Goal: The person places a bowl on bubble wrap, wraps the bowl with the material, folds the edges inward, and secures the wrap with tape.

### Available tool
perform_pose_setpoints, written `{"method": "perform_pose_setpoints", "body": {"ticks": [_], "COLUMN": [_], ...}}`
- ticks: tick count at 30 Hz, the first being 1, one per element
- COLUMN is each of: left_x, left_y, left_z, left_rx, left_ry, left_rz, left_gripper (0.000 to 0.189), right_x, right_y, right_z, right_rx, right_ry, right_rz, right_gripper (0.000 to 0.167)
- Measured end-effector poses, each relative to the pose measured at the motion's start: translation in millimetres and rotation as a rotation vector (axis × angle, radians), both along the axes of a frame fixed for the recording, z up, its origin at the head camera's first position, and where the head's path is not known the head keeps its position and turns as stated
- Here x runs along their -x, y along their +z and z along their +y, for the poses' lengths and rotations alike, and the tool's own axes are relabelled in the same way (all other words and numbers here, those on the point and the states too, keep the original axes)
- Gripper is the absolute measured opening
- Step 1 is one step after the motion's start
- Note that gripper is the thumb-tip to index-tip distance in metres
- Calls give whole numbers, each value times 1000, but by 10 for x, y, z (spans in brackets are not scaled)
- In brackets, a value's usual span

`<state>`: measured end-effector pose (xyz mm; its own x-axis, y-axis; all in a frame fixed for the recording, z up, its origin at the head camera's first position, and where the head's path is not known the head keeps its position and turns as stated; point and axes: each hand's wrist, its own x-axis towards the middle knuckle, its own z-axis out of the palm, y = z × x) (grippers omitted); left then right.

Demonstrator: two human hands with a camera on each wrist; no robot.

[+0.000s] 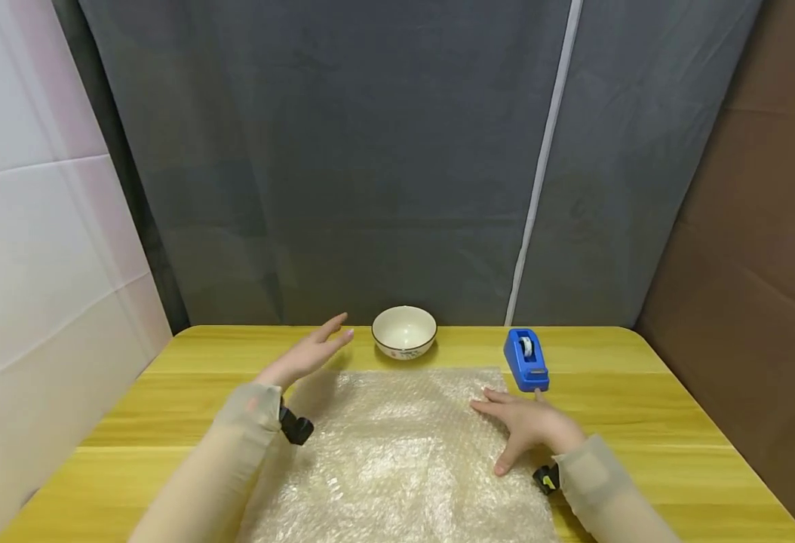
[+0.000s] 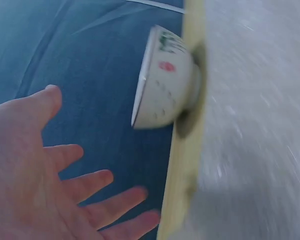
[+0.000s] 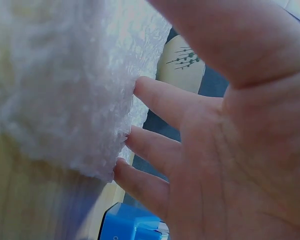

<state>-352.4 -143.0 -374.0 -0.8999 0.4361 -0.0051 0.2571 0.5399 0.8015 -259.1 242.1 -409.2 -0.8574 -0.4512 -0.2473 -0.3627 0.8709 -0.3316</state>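
Note:
A sheet of bubble wrap (image 1: 397, 452) lies flat over the middle of the table. Just past its far edge stands an upright white bowl (image 1: 404, 332) with a dark rim; its floral side shows in the left wrist view. My left hand (image 1: 309, 353) is raised left of the bowl, apart from it, fingers spread and nothing held. In the left wrist view the palm (image 2: 25, 170) is bare. My right hand (image 1: 529, 426) rests on the right edge of the bubble wrap, fingers extended. In the right wrist view its fingertips (image 3: 140, 86) touch the sheet.
A blue tape dispenser (image 1: 526, 360) with a roll in it stands right of the sheet, just beyond my right hand. The wooden table (image 1: 642, 422) ends at a grey curtain (image 1: 370, 166). A white panel (image 1: 44, 226) flanks the left, a brown one (image 1: 764, 226) the right.

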Motion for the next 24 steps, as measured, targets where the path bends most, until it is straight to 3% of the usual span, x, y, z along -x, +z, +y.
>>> {"method": "perform_pose_setpoints", "body": {"ticks": [3,6,10,16,21,24], "left_x": [152,281,446,720,716,745], "left_y": [-6,-37,-137,-439,-434,-447], "left_z": [150,256,339,401,563,664], "left_rx": [-146,-251,-361,-473,-583,-595], "left_ry": [14,33,61,81,64,49], "left_rz": [-178,-273,-351,-416,-467,-480], "left_gripper": [79,77,80,92,76,71], "right_x": [-2,9,35,59,77,73], "right_y": [-14,-23,-28,-52,-72,-74], "right_z": [14,16,14,-5,12,32], "right_rx": [4,-3,-10,1,4,5], "right_ry": [-10,-15,-16,-19,-14,-16], "right_rz": [-2,-2,7,5,13,19], "right_gripper": [108,108,108,108,109,109]}}
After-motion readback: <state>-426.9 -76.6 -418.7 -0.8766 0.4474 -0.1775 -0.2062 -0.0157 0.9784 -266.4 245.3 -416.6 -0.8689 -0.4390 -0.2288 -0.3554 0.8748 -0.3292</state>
